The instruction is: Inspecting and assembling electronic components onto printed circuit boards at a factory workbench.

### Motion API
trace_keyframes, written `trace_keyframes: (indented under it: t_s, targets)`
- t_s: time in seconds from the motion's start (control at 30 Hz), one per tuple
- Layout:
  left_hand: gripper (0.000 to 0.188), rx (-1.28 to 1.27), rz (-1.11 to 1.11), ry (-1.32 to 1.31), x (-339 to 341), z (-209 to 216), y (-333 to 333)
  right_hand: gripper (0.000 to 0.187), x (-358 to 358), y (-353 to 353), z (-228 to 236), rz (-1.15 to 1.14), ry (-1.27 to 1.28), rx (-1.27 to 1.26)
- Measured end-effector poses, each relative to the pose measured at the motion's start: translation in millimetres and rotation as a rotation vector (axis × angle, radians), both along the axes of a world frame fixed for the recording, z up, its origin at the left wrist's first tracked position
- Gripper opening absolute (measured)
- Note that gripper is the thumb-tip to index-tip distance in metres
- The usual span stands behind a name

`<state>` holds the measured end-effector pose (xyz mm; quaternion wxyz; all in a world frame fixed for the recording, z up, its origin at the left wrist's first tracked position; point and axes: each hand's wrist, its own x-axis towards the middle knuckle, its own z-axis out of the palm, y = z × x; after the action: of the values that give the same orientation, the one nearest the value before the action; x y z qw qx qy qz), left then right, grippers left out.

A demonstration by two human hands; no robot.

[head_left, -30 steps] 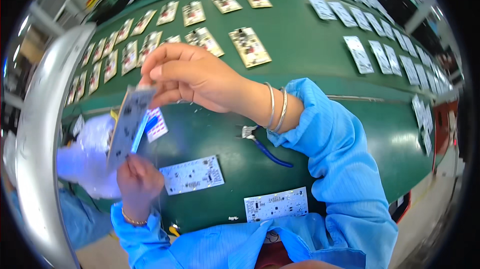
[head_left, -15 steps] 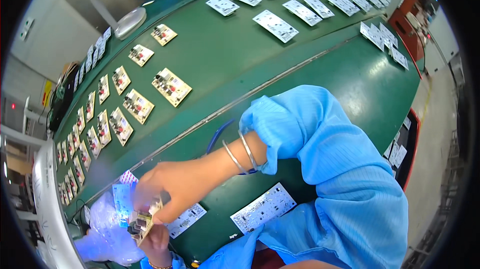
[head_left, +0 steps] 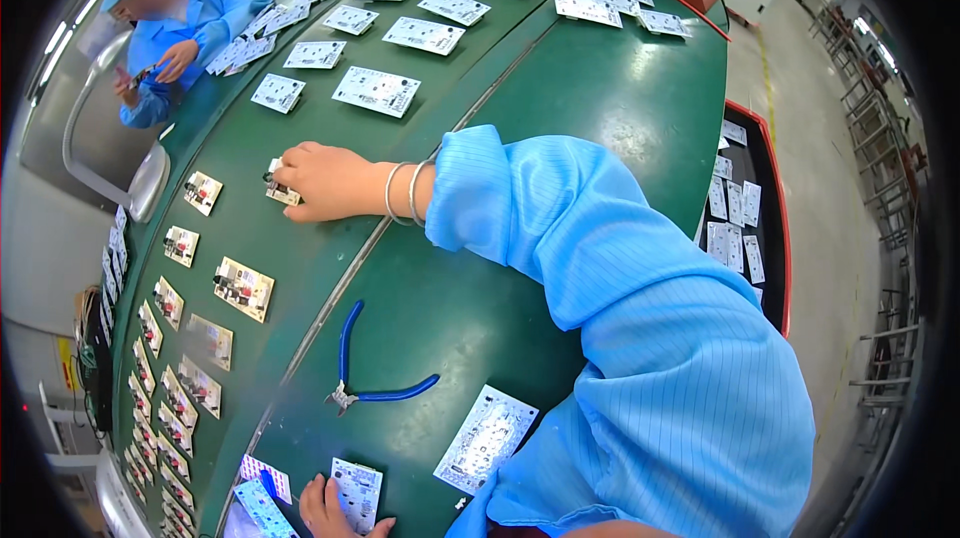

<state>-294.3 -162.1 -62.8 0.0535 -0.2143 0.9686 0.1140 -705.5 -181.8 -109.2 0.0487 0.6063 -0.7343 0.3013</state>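
Note:
My right hand is stretched out over the far strip of the green bench, its fingers closed on a small tan circuit board with components on top. The fingers cover part of that board. Low in the picture, my left hand has its fingers at one edge of a white circuit board and its thumb at the other. Blue-handled cutting pliers lie spread between my hands. Another white circuit board lies to the right of my left hand.
Rows of tan boards run down the left; white boards stand in rows at the far side. A red-rimmed bin of boards is beside the bench's right edge. Across the bench, a person in blue works near a lamp.
My right hand has carried the tan board from beside my left hand to the far strip. My left hand is now at a white board. The view has turned, uncovering the pliers.

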Motion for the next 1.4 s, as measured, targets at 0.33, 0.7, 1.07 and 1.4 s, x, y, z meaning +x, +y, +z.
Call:
trace_keyframes:
  t_s: [0.33, 0.7, 1.07, 1.4]
  targets:
    - [0.075, 0.127, 0.518, -0.109, 3, 16, 9, 0.06, 8, -1, -16, 0.011, 0.118, 0.203]
    - [0.078, -0.035, 0.347, -0.133, 12, 13, 8, 0.037, -48, 149, 8, 0.048, 0.216, -0.209]
    - [0.073, 0.157, 0.264, -0.074, 19, 17, 6, 0.073, -256, 320, -21, -1.066, 0.493, 0.061]
    - [0.076, 0.392, 0.353, 0.222, 22, 8, 0, 0.056, -264, 298, -3, -0.881, 0.364, -0.128]
